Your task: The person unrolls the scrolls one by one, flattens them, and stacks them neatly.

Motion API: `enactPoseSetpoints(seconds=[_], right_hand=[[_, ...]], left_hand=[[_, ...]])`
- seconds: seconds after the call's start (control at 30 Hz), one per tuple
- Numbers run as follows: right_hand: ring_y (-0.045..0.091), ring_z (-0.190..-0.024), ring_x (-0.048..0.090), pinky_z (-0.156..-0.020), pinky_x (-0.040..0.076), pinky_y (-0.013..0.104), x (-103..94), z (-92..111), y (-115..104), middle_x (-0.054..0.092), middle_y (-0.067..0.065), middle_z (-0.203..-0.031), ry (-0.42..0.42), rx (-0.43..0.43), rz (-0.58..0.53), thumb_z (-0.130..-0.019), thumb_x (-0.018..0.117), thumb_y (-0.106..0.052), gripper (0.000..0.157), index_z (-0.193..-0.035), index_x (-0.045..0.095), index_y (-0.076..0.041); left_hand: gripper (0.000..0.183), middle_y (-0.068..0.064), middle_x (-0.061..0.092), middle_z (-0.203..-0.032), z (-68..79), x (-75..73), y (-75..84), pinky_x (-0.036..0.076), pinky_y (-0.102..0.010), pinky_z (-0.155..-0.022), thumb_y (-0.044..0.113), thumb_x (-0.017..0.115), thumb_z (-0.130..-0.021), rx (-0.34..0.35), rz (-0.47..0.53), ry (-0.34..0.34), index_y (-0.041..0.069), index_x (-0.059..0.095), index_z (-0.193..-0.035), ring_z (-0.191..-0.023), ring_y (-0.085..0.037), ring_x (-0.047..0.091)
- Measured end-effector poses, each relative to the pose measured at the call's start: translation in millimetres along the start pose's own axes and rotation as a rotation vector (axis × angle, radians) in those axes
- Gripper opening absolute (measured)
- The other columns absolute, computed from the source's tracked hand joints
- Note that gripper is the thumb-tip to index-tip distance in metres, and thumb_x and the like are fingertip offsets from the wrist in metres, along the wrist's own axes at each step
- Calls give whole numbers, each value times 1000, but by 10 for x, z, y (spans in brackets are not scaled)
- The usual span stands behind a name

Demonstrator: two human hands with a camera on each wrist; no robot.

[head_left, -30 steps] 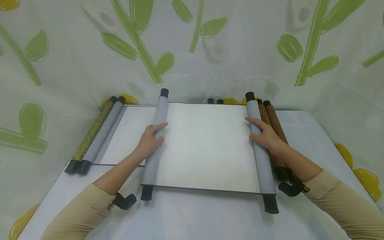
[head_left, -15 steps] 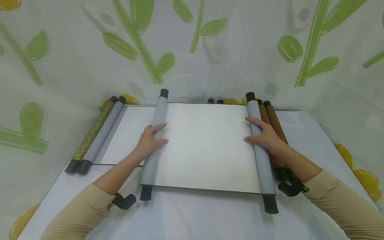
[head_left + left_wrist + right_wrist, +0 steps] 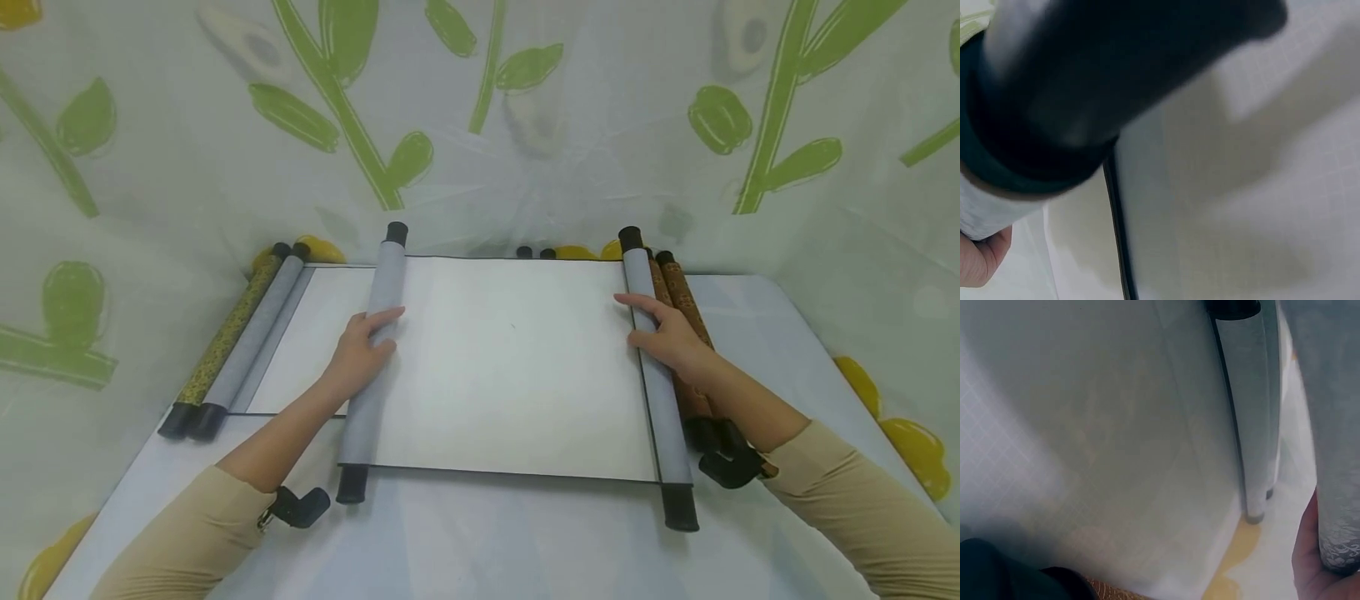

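A scroll lies partly unrolled, its blank white paper (image 3: 510,375) stretched between two grey rollers with black end knobs. My left hand (image 3: 358,354) grips the left roller (image 3: 365,425) around its middle, thumb and forefinger reaching over onto the paper side. My right hand (image 3: 671,340) holds the right roller (image 3: 669,417) the same way. In the left wrist view a black end knob (image 3: 1085,81) looms close, with the hand (image 3: 982,259) curled at the grey roll below it. Along the right edge of the right wrist view, fingers (image 3: 1305,544) wrap the grey roller (image 3: 1341,425).
On the left lie a yellow-green patterned roll (image 3: 232,333) and a grey roll (image 3: 251,342), with white paper (image 3: 307,342) running under the left roller. Brown patterned rolls (image 3: 687,300) lie beside the right roller. Behind the table (image 3: 540,542) hangs a leaf-printed sheet (image 3: 615,125).
My left hand and the left roller have shifted left and the right roller slightly right, so more white paper shows between them. The right thumb has drawn back toward its roller.
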State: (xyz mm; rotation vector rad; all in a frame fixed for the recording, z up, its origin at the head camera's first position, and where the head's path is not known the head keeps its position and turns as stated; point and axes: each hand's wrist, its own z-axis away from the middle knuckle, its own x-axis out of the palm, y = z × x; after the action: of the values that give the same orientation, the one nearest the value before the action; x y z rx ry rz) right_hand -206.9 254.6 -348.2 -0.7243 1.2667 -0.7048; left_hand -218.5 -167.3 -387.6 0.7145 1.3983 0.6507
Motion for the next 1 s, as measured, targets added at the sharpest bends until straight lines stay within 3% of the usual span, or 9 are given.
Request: enactPoseSetpoints(seconds=[0.13,0.33,0.47,0.63,1.0], right_hand=[[39,-143,10,-108,18,61,-4,-13,12,13,19,-157,2,-5,-1,-86,52,0,65,-147,34,-13],[40,-141,14,-107,21,60,-18,-2,12,16,18,-156,6,-32,25,-82,73,-14,75,-147,35,-14],[40,-142,13,-108,20,61,-24,-1,9,17,17,-156,-3,-36,33,-78,77,-17,81,-147,35,-15],[40,-142,11,-108,19,61,-34,8,17,14,17,-157,-10,-28,11,-80,74,-12,79,-147,34,-15],[41,-142,9,-107,20,62,-86,4,49,8,19,-157,-27,-24,18,-88,53,0,69,-149,28,-15]], left_hand=[[51,-24,33,-138,-16,-7,-37,37,-61,-97,11,46,-92,-6,19,-6,18,43,-143,-127,-40,37],[59,-22,32,-143,-30,-29,-86,35,-62,-98,20,64,-88,-32,24,-22,21,43,-143,-130,-42,34],[66,-22,32,-145,-29,-40,-105,33,-63,-99,19,71,-83,-31,28,-24,20,43,-143,-132,-43,32],[65,-21,32,-146,-24,-30,-100,32,-63,-100,15,68,-84,-24,26,-20,19,42,-143,-133,-44,31],[55,-25,31,-142,2,-114,-170,36,-62,-98,7,48,-91,0,-6,-12,17,40,-145,-131,-43,33]])
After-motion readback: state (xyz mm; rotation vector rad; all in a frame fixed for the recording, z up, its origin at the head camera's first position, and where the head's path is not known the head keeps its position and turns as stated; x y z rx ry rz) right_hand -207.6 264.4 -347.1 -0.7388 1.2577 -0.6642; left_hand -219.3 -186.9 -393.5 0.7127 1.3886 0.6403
